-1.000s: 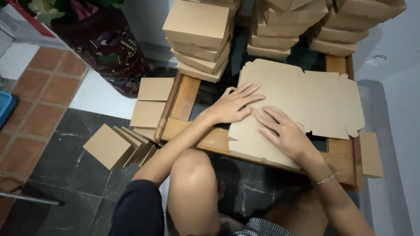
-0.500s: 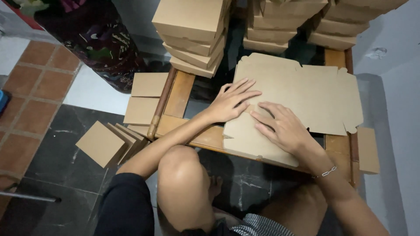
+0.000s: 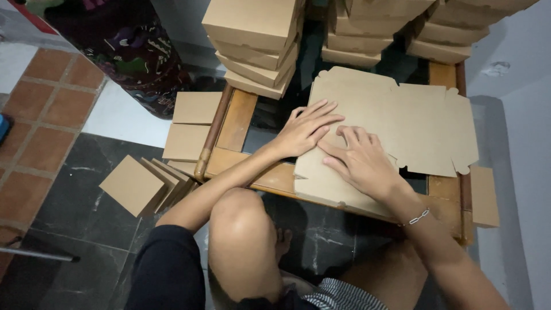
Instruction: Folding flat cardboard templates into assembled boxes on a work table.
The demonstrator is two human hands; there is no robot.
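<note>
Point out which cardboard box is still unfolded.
The flat box blank on the wooden table, under both hands; the boxes stacked behind it are already folded.

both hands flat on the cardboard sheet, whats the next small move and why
Probably lift the near flap along its crease. Both the left hand and right hand press flat on the unfolded sheet, which lies open on the wooden table, no side raised yet; folded boxes are stacked behind.

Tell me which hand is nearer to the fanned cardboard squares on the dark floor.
Left. The left hand rests on the flat box blank's left part, closer to the fanned cardboard squares; the right hand presses further right on the blank.
</note>
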